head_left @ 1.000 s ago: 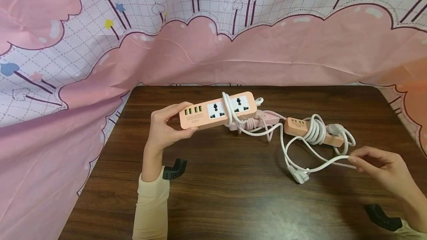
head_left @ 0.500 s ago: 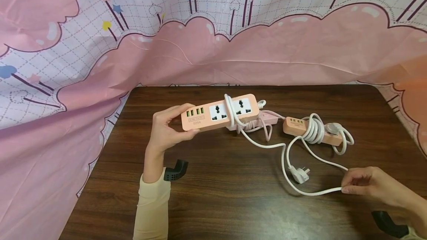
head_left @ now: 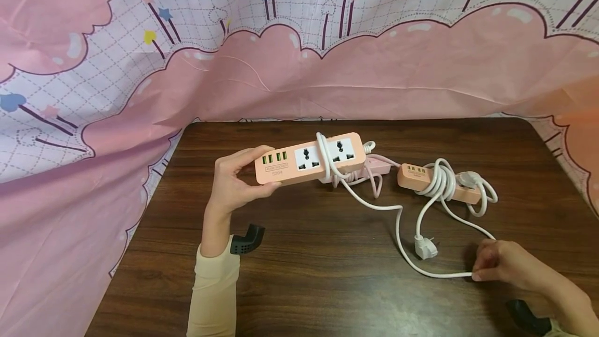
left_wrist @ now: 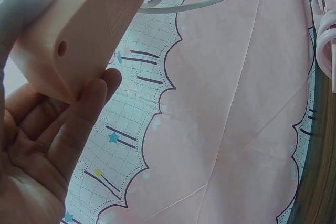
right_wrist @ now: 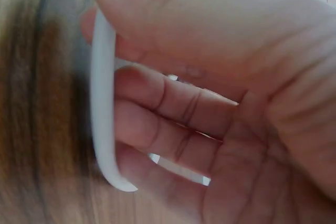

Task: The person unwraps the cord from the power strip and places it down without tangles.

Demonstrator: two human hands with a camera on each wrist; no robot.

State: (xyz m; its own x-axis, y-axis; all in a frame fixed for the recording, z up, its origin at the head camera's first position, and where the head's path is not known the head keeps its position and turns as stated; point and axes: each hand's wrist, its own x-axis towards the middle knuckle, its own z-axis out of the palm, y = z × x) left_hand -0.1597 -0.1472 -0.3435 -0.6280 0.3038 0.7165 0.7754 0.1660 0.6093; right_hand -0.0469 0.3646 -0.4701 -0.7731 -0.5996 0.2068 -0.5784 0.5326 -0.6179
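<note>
My left hand point(head_left: 231, 183) grips the USB end of an orange power strip point(head_left: 291, 170) between thumb and fingers, holding it up over the table. White cord loops once round the strip between its two socket panels. From there the cord point(head_left: 400, 238) sags rightward to my right hand point(head_left: 507, 264), where thumb and fingers pinch it low over the table. In the right wrist view the cord point(right_wrist: 103, 93) passes across the fingers. A white plug point(head_left: 426, 248) hangs on a cord left of that hand. The left wrist view shows the strip's end point(left_wrist: 47, 61) against the palm side.
A second orange power strip point(head_left: 414, 176) lies at the right back, wrapped in white cord with its plug on top. A pink power strip point(head_left: 378, 166) sits partly hidden behind the held one. Patterned pink cloth point(head_left: 327, 87) hangs behind the brown table point(head_left: 304, 274).
My right hand has moved down and slightly left with the cord, which now hangs in a lower, wider bend. The white plug has swung a little rightward. My left hand stays nearly still.
</note>
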